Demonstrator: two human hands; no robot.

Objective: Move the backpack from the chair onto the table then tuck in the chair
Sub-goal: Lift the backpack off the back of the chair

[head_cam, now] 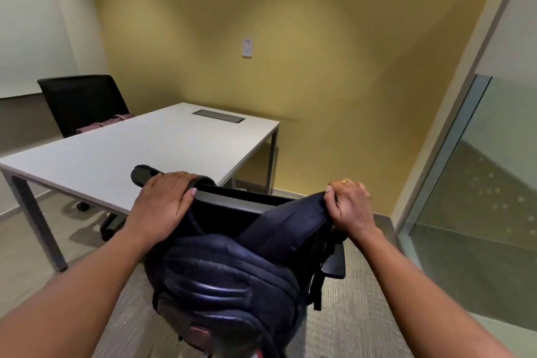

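From where I watched, the backpack (223, 276) hung over the near chair (232, 200), its padded back panel facing the camera and its bulk sagging below the top rail of the backrest. The chair stood just off the near right corner of the table (139, 151), not yet tucked in.

The right hand (348, 206) was pinched shut on the top of the backpack's shoulder strap (293, 221), thumb and fingers gathering the cloth into a peak at the right end of the rail. The left hand (165, 203) lay curled over the left end of the rail; it seemed to cover the other strap there, but I could not tell whether it gripped strap, rail or both.

I judged the bag soft and floppy: the fabric puckered under the pinch and the body drooped. It looked fairly full, so I expected moderate weight and some swing once free. The woven cloth should not slip. A loose webbing tail (318, 291) dangled by the armrest (334, 261) and might snag there. The better hold, I thought, was both straps near their tops, lifting straight up to clear the rail before carrying it over the table's near edge.
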